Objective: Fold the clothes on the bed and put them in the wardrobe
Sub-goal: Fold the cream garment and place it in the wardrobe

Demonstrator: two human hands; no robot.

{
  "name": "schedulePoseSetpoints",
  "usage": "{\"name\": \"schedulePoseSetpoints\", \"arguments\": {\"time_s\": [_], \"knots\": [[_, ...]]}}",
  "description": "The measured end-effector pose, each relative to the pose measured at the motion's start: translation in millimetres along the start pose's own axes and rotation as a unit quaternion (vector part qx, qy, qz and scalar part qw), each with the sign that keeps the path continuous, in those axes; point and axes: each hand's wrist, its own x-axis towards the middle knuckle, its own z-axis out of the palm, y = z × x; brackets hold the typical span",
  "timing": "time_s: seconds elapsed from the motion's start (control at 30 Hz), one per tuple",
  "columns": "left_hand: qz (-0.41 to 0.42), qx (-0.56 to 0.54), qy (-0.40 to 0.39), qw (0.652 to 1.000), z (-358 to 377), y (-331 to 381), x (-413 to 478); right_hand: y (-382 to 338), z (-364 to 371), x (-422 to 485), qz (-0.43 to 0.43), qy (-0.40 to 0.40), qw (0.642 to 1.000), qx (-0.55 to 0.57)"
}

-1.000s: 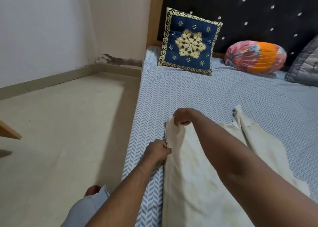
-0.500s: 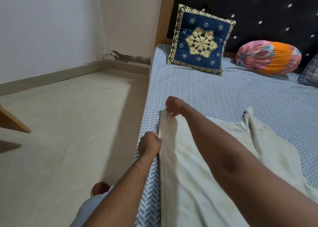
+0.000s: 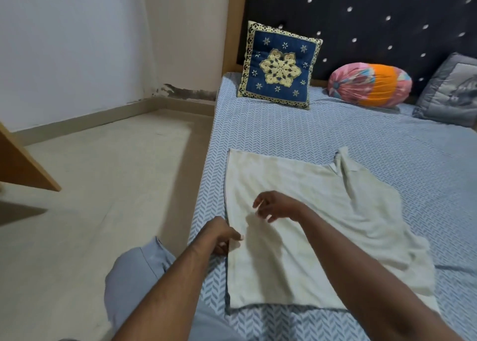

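One cream garment lies spread flat on the bed, near its left side (collar end rumpled). The left hand pinches its left edge; the right hand hovers over it, fingers loosely spread.

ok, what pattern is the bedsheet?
Blue-and-white herringbone on the bedsheet; the head view shows it clearly.

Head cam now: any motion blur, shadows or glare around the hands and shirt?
Head view: the right hand has motion-blurred fingers and throws a soft shadow on the shirt; the left hand, pinching the shirt's edge, is sharper. Light is even, with no glare.
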Motion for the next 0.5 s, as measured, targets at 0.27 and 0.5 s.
{"name": "schedulePoseSetpoints", "arguments": {"time_s": [0.27, 0.5], "knots": [[0.012, -0.006, 0.006, 1.0, 40, -42, -59, 38, 105, -109, -0.016, -0.053, 0.969, -0.239], [0.007, 0.02, 0.017, 1.0, 51, -54, -79, 47, 166, -123, -0.131, 0.104, 0.92, -0.355]]}}
